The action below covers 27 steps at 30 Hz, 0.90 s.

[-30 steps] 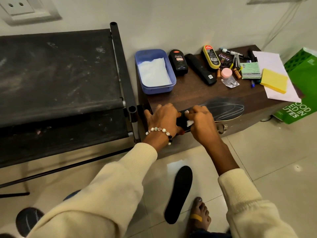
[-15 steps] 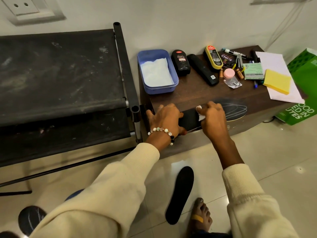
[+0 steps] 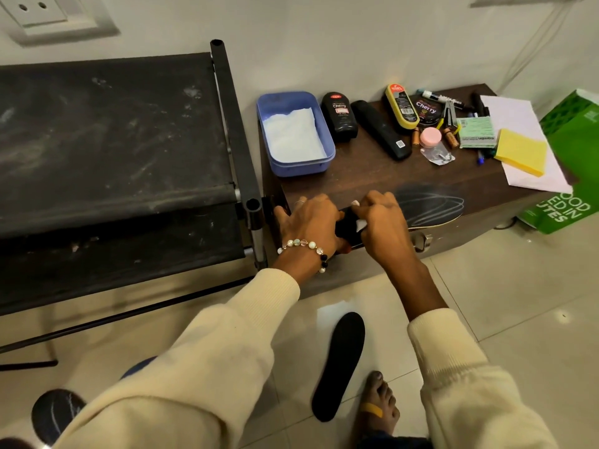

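Observation:
A black shoe insole with pale curved lines lies along the front edge of the dark wooden table. My left hand, with a bead bracelet at the wrist, grips the insole's near left end at the table edge. My right hand pinches a small white tissue against the insole, right beside the left hand. Both hands hide the left part of the insole.
A blue tub holding white paper, polish bottles, a remote, batteries, pens and yellow sticky notes fill the table's back. A second black insole lies on the tiled floor by my foot. A black rack stands at left, a green bag at right.
My right hand slid the tissue rightward along the insole, then came back left next to my left hand. The left hand stayed in place on the insole.

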Motion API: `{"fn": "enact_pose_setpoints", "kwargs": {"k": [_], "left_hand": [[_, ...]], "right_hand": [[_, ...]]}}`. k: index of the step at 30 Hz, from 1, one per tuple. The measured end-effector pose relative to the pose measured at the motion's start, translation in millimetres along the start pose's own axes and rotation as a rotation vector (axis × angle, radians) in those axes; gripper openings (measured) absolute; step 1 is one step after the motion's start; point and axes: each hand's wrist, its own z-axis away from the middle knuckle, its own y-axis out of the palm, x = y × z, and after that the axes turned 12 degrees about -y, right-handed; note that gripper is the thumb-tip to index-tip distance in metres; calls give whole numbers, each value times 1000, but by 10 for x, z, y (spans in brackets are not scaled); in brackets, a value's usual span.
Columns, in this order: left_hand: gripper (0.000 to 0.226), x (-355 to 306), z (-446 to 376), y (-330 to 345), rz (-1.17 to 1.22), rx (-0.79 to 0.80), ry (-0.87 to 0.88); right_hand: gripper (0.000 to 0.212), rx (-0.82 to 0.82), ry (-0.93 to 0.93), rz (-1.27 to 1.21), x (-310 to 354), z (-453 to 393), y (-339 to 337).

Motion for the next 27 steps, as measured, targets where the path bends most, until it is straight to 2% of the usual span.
{"fn": "enact_pose_setpoints", "kwargs": {"k": [4,8,11,13,17,19,23,27], "left_hand": [[59,1,-9,-6,-36,27,12],[49,1,-15,22,-5,-14,3],[53,-7,-13,13,-19,8,3],[59,-8,-15,0,-41,32,0],[55,-5,-22,15,-24,1,2],[56,-7,-22,13,-30,6,2],[62,-6,-27,8,-39,22,-3],[57,-19,-18,28,-22,-5,-23]], "right_hand": [[44,-23,141,29,-182,58,-47],[34,6,-7,-26,6,35,4],[36,-17,63,-85,-100,52,-22],[42,-29,92,-11,-175,94,-47],[28,-29,-34,-84,-68,111,37],[30,-37,-53,-113,-114,135,41],[32,-85,74,-26,-254,242,-48],[30,-36,-67,-64,-31,258,-55]]}}
